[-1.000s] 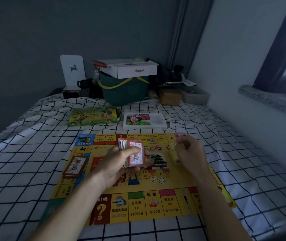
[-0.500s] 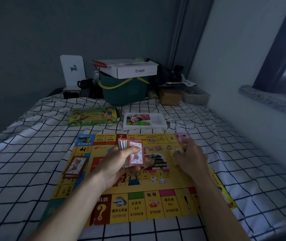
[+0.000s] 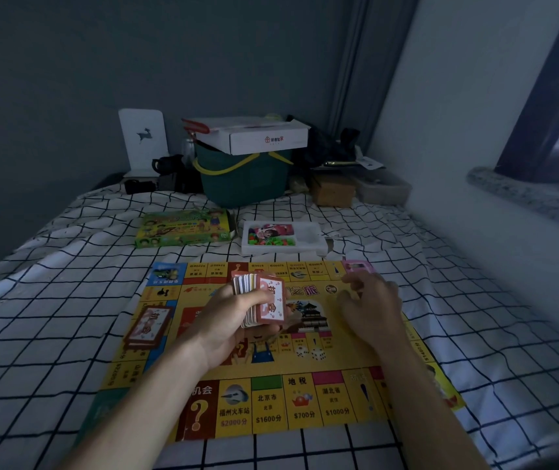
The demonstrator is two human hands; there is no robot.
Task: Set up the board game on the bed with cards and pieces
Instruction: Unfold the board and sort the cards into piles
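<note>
While the left hand (image 3: 234, 320) grips a thick stack of red-backed game cards (image 3: 260, 300) above the middle of the board, its thumb lies across the top card and its fingers (image 3: 271, 329) curl under the stack. Spread flat on the bed with the white, black-gridded sheet (image 3: 51, 317) is the yellow paper game board (image 3: 271, 398), printed with coloured property squares along its edges. The right hand (image 3: 371, 308) hovers low over the board's far right part, fingers loosely curled and holding nothing that can be seen. A second pile of red-backed cards (image 3: 149, 325) rests on the board's left side, and two white dice (image 3: 310, 352) lie near the centre, just ahead of the right forearm. A pink card (image 3: 358, 266) sits at the board's far right corner. Beyond the board, the green illustrated game box (image 3: 183, 228) and a white plastic tray of small coloured pieces (image 3: 283, 237) lie side by side on the sheet. Farther back stands a dark green bucket with a yellow handle (image 3: 244, 178), with a white cardboard box (image 3: 254, 134) resting on top.
</note>
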